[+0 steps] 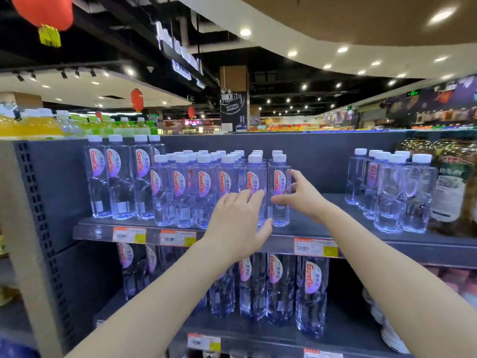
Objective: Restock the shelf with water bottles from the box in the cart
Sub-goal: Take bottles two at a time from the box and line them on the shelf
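Right hand [302,196] wraps bottle [279,192] mid-body, at the end of the shelf [361,228] front row, 1 o'clock from left hand [238,215], whose fingers lie flat. Probably full, heavyish, slick: grip mid-body.

My right hand [302,195] curls thumb and fingers round the end bottle [279,182] of the front row, which stands upright near the shelf [374,248] edge at my twelve o'clock. My left hand [237,218], fingers straight, lies against the neighbouring bottle [254,177], just toward eleven o'clock. A second cluster of bottles [392,192] stands well apart at two o'clock, and taller bottles [116,177] stand at ten o'clock.
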Demonstrator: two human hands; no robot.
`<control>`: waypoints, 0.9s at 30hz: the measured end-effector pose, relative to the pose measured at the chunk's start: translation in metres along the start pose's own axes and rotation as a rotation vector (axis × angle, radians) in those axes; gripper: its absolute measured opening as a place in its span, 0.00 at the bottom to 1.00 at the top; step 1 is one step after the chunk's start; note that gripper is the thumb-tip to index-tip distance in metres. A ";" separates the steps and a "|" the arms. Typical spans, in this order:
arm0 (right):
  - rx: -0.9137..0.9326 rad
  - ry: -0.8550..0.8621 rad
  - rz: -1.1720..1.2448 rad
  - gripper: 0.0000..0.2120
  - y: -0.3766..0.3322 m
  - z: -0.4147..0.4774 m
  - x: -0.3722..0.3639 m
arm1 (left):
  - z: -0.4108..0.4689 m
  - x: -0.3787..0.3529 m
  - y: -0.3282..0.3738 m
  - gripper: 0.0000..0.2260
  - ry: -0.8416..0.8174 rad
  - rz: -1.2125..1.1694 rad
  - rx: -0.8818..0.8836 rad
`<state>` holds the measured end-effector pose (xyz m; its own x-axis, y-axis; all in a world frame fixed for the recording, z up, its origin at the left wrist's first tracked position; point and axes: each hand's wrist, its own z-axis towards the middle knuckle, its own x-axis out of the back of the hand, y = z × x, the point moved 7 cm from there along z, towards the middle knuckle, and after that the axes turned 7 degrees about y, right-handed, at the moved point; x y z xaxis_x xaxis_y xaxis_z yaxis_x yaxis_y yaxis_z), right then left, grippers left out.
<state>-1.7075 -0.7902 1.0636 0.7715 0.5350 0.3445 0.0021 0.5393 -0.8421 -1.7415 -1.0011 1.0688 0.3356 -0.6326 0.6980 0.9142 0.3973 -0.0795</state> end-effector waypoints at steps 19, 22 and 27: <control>-0.063 0.174 -0.120 0.31 0.028 0.044 0.000 | -0.017 -0.017 -0.011 0.29 -0.068 0.007 0.080; -0.055 0.177 -0.126 0.31 0.028 0.047 -0.004 | -0.017 -0.019 -0.010 0.29 -0.080 0.030 0.077; -0.066 0.190 -0.142 0.32 0.029 0.051 -0.006 | -0.014 -0.022 -0.011 0.29 -0.086 0.041 0.083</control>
<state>-1.7445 -0.7448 1.0585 0.8664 0.3215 0.3821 0.1554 0.5536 -0.8182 -1.7559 -1.0009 1.0448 0.3480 -0.5567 0.7543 0.8772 0.4773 -0.0524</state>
